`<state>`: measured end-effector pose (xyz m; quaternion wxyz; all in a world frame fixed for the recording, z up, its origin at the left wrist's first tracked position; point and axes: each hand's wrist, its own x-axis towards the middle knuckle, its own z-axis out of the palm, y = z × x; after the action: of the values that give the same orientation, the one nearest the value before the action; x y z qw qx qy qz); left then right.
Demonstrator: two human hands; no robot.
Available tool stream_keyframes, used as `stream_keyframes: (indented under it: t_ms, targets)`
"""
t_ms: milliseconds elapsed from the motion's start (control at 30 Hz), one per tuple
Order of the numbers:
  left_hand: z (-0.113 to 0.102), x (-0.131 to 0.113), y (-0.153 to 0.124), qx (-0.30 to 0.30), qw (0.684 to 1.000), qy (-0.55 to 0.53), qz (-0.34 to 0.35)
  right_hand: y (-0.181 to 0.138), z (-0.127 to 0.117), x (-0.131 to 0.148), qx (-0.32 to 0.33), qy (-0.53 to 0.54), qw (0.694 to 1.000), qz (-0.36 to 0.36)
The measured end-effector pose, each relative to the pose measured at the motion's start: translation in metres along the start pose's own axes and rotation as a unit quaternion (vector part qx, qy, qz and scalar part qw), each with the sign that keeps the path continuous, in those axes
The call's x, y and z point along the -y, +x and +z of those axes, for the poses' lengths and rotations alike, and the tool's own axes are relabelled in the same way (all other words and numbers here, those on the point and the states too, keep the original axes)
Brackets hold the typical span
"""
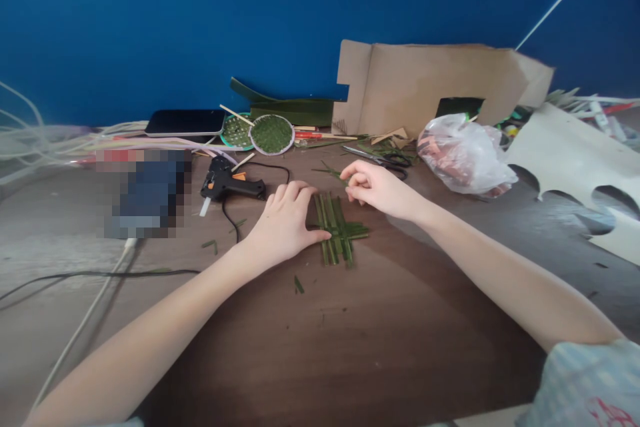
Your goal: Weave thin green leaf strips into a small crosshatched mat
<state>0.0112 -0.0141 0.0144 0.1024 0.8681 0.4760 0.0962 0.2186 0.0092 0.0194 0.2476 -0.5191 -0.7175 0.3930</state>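
Observation:
Green leaf strips (334,230) lie on the brown table in a small woven criss-cross. At its left edge, my left hand (285,221) rests with fingers spread, and the thumb touches the strips. My right hand (369,188) is just above and right of the weave, its fingers curled together. Whatever those fingertips hold, if anything, is too small to make out. Thin loose leaf slivers (327,171) lie close to the right fingertips. A black glue gun (233,181) with an orange trigger lies left of my left hand.
Behind the hands are scissors (367,155), round green woven pieces (271,134) and a cardboard piece (415,80) against the blue wall. A plastic bag (467,157) and a white sheet with cut-outs (555,153) lie right. Cables (100,297) cross the left side.

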Motion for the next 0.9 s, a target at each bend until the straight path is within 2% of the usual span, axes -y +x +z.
stream_keyframes:
  t_ms: [200,567,900]
  targets:
    - [0.002,0.000,0.002,0.009,1.000,-0.009,-0.023,-0.001,-0.003,0.005,0.020,-0.026,0.999,0.038]
    - [0.005,0.000,0.003,0.009,0.999,0.010,-0.032,-0.002,-0.005,0.011,0.017,-0.034,0.997,0.072]
    - [0.001,-0.005,-0.001,-0.028,0.998,0.041,-0.028,0.001,-0.006,0.002,0.028,-0.031,0.998,0.050]
